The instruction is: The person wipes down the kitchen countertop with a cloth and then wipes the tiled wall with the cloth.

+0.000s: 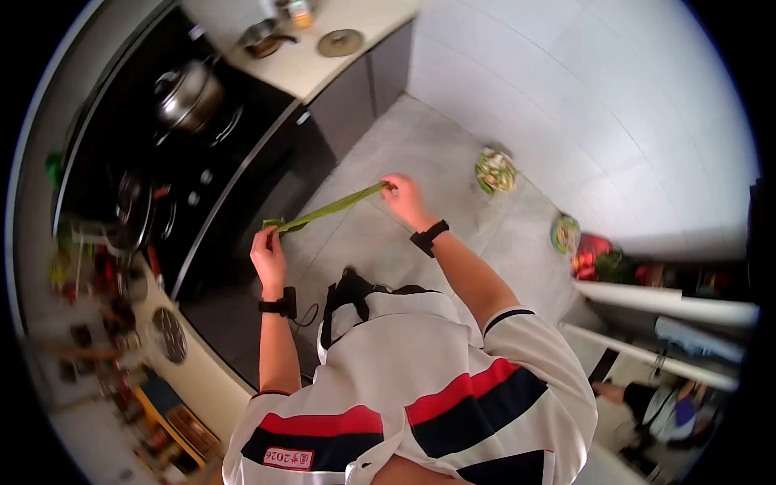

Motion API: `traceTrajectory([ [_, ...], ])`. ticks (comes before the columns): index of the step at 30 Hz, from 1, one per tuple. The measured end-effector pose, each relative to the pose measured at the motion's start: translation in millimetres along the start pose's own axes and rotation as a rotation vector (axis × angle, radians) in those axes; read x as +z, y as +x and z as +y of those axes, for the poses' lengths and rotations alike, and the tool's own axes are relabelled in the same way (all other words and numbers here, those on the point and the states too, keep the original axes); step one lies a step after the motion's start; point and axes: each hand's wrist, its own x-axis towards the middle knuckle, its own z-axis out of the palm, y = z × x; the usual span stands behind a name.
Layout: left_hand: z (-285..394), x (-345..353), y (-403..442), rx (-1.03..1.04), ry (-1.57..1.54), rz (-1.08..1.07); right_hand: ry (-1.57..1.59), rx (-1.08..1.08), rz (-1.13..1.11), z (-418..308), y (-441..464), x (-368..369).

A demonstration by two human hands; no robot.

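Observation:
A long, narrow green leaf [335, 205] is stretched between my two hands above the floor. My left hand [268, 255] pinches its lower end, where the leaf looks folded or doubled over. My right hand [402, 200] is closed on the other end, higher up and farther right. The leaf runs fairly straight between them, tilted up to the right. Each wrist carries a black band. What kind of leaf it is, I cannot tell.
The black stove [153, 153] on my left holds a steel pot [190, 97]. A glass lid [340, 43] and a small pan [263, 39] sit on the counter. A container of vegetable scraps [495, 170] stands by the wall. Another person [671, 412] is at lower right.

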Motion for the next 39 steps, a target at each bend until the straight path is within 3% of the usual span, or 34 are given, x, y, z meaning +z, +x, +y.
traceTrajectory([
  [4, 39, 68, 67, 0.205, -0.076, -0.15, -0.107, 0.012, 0.244, 34, 4, -67],
  [9, 77, 153, 144, 0.359, -0.176, -0.271, -0.265, 0.213, 0.363, 67, 41, -119],
  [13, 105, 222, 205, 0.352, -0.262, -0.382, -0.403, 0.39, 0.418, 90, 87, -152],
  [18, 162, 304, 264, 0.407, -0.148, -0.464, -0.4, 0.431, 0.554, 93, 116, -213],
  [25, 291, 416, 279, 0.368, -0.564, -0.601, -0.259, 0.461, 0.956, 92, 108, -324],
  [31, 395, 486, 265, 0.582, -0.772, -0.576, -0.281, 0.411, 1.169, 112, 96, -421],
  [34, 431, 507, 267, 0.517, -0.733, -0.718, -0.193, 0.354, 1.208, 128, 105, -466],
  [39, 502, 534, 265, 0.313, -0.818, -0.764, -0.116, 0.197, 1.184, 155, 137, -547],
])
